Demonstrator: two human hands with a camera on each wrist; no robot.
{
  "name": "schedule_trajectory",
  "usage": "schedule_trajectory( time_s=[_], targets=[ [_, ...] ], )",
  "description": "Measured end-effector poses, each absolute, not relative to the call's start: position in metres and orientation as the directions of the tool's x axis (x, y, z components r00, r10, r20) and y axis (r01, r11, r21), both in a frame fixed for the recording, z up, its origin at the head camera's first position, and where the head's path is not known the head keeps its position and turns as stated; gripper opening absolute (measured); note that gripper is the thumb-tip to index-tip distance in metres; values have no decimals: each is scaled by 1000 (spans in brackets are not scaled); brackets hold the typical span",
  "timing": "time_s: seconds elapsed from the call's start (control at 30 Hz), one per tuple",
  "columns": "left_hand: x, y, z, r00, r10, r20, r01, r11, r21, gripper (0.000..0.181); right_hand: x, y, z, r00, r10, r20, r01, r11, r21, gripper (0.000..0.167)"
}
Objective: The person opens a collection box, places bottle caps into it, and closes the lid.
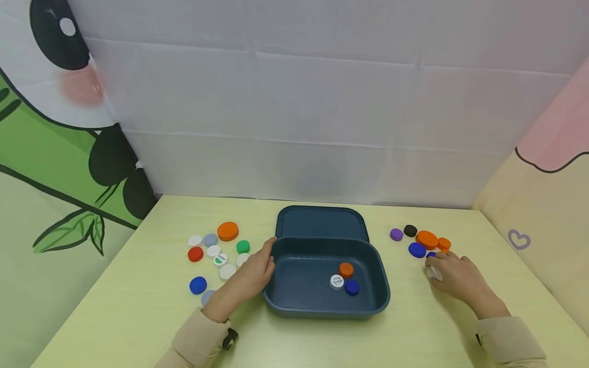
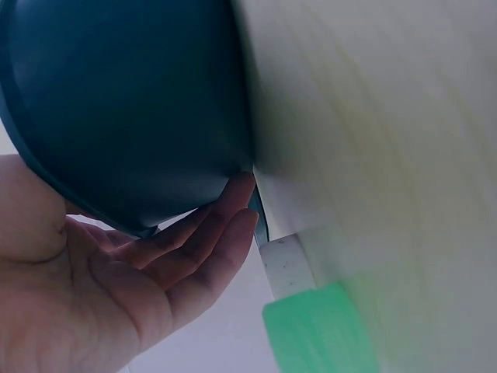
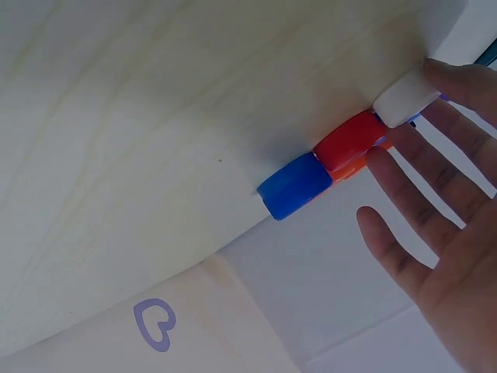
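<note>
A dark blue-green plastic box (image 1: 294,301) stands at the table's middle. It contains an orange bottle cap (image 1: 346,270), a white printed bottle cap (image 1: 337,282) and a blue bottle cap (image 1: 352,288). My left hand (image 1: 250,276) holds the box's left side near the back corner, its fingers against the outer wall. On the right, my right hand (image 1: 460,278) has thumb and forefinger at a white bottle cap (image 3: 406,97), seemingly pinching it. Beside that cap, the right wrist view shows a red bottle cap (image 3: 351,141) and a blue bottle cap (image 3: 295,186).
Behind the box lies a matching flat lid (image 1: 322,222). Left of the box are several loose caps, among them an orange cap (image 1: 227,231) and a green cap (image 1: 243,247). Beyond my right hand are a purple cap (image 1: 396,234), a black cap (image 1: 410,231) and a large orange cap (image 1: 427,239).
</note>
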State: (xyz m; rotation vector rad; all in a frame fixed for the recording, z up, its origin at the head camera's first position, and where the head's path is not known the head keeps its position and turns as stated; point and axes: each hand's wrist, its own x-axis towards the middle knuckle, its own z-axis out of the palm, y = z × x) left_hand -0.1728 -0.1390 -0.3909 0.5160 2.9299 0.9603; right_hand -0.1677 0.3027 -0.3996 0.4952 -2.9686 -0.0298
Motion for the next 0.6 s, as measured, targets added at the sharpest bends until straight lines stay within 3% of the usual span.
schedule_trajectory(
  time_s=[0.6],
  targets=[
    [-174, -139, -393, -945, 316, 84, 303, 751, 587, 46, -169, 288, -383, -895, -388, 219, -372, 922, 109, 26]
  ],
)
